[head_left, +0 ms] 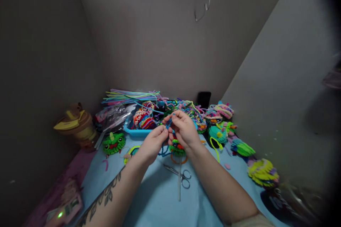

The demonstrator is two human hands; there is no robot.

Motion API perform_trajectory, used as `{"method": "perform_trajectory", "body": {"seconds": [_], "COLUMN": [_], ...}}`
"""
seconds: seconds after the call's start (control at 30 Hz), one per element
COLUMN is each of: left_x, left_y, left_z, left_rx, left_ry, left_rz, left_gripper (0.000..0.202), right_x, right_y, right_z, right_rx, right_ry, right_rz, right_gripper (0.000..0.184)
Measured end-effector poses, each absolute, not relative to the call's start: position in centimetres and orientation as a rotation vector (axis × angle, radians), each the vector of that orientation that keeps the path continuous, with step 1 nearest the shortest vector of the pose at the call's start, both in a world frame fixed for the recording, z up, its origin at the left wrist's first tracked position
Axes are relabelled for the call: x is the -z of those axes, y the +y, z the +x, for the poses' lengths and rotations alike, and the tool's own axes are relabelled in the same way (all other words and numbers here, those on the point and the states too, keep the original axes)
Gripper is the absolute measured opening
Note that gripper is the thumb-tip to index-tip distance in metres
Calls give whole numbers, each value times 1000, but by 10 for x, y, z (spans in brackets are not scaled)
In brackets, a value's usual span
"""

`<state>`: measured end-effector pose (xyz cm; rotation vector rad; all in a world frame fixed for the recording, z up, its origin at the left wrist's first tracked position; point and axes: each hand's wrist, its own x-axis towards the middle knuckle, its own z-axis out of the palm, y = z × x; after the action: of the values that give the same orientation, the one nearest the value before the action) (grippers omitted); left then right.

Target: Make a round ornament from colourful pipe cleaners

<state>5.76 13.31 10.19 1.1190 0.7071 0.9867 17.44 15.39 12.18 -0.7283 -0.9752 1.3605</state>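
Note:
Above the table, my left hand (154, 143) and my right hand (185, 129) are close together, each pinching a twisted blue yarn strand (168, 125). A loose length of it hangs below the fingers. Partly hidden under my right hand lies a green and red fuzzy piece (177, 148), with an orange ring (175, 160) just in front of it. Scissors (183, 176) rest nearer to me, beside a thin pale stick (179, 188).
A blue tray (138, 133) holds colourful yarn pieces at the back. Pipe cleaners (130, 95) lie behind it. A green fuzzy figure (114, 144) sits left, near a terracotta pot (84, 129). Yellow (263, 173) and turquoise (217, 134) fuzzy pieces line the right. Grey panels (160, 35) enclose the table.

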Motion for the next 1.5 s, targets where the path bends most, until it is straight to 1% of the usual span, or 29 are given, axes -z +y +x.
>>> {"method": "perform_trajectory", "body": {"seconds": [0.17, 0.23, 0.33, 0.5, 0.63, 0.9, 1.1, 1.3, 1.4, 1.5], "left_x": [-112, -115, -115, -108, -104, -100, -107, -120, -124, -131], "left_y": [132, 132, 133, 136, 141, 148, 145, 143, 148, 149], "left_z": [49, 47, 44, 42, 39, 29, 30, 9, -2, -12], "left_rx": [-1003, -996, -908, -794, -755, -736, -896, -1002, -897, -724], "left_ry": [915, 951, 902, 727, 730, 883, 1112, 1144, 1112, 1101], "left_rz": [1495, 1638, 1637, 1294, 1255, 1576, 1703, 2208, 2280, 2292], "left_gripper": [32, 34, 33, 32, 33, 32, 34, 20, 22, 28], "right_x": [-125, -127, -130, -135, -139, -143, -152, -158, -157, -157], "right_y": [161, 159, 155, 164, 173, 178, 167, 157, 157, 155], "right_z": [190, 192, 193, 207, 226, 247, 244, 241, 237, 230], "right_rx": [-1576, -1596, -1579, -1523, -1465, -1315, -1204, -1221, -1281, -1248], "right_ry": [-861, -877, -909, -786, -716, -688, -818, -943, -938, -919], "right_rz": [-614, -593, -561, -535, -564, -575, -543, -597, -599, -601], "right_gripper": [24, 22, 19, 19, 16, 16, 20, 24, 25, 23]}}
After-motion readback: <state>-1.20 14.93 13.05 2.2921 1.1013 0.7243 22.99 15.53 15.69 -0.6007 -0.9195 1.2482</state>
